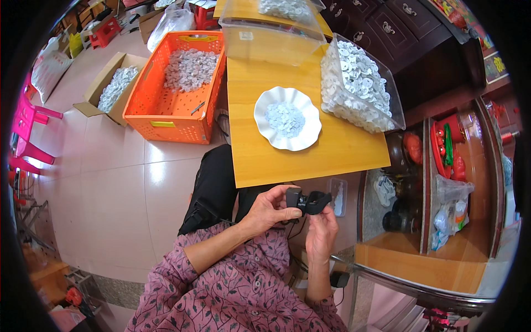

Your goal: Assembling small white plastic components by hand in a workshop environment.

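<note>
Over my lap, just off the near edge of the yellow table (310, 166), I hold a small black device (317, 203) with a boxy block and a curved band. My left hand (268, 213) pinches the boxy block, thumb on the near side and fingers behind. From below, my right hand (322, 232) grips the curved band; some of its fingertips are hidden behind the band. On the table, beyond my hands, a white scalloped plate (301, 141) bears a heap of small pale flat pieces (285, 119).
Right of the plate stands a clear bin (395, 113) full of white round parts; another clear bin (271, 47) is behind. An orange crate (166, 130) and a cardboard box (91, 108) with parts sit on the floor at left. Shelves (426, 188) flank my right.
</note>
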`<action>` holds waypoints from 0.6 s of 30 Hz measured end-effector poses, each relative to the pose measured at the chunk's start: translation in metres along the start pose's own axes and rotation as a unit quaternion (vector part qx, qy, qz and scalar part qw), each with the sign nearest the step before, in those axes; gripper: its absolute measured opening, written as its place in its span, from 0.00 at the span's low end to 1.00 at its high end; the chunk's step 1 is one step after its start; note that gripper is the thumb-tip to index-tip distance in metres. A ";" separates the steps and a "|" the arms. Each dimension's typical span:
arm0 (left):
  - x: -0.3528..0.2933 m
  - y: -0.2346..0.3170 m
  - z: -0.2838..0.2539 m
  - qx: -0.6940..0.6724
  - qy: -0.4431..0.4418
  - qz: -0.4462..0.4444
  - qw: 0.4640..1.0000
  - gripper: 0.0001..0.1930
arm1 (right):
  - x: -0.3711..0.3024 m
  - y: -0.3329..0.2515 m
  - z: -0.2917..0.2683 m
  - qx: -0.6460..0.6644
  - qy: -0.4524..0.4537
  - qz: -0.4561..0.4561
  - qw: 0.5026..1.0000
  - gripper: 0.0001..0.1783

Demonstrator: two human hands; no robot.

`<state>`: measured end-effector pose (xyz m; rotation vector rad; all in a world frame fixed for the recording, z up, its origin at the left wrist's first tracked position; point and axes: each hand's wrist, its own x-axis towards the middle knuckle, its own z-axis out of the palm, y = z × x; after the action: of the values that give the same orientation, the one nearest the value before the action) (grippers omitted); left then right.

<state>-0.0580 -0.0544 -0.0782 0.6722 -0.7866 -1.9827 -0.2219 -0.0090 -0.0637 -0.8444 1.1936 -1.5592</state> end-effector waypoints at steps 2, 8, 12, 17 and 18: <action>0.000 -0.002 0.001 -0.001 -0.002 -0.003 1.000 0.29 | 0.001 0.002 -0.001 -0.034 0.007 -0.035 0.999 0.16; 0.001 -0.007 0.001 -0.006 0.000 -0.014 1.000 0.29 | 0.003 0.008 0.001 -0.095 0.015 0.015 0.995 0.21; -0.003 -0.012 -0.003 -0.014 -0.017 -0.006 1.000 0.25 | 0.011 0.002 0.010 0.052 -0.020 0.092 0.994 0.26; -0.014 -0.002 -0.010 -0.013 -0.030 -0.038 0.999 0.22 | 0.016 0.001 0.015 0.127 -0.074 0.126 0.981 0.27; -0.015 0.000 -0.008 0.008 -0.039 -0.028 0.999 0.22 | 0.017 0.001 0.013 0.137 -0.069 0.134 0.979 0.27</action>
<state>-0.0453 -0.0439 -0.0816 0.6362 -0.8389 -2.0649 -0.2151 -0.0293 -0.0620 -0.5749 0.9240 -1.3799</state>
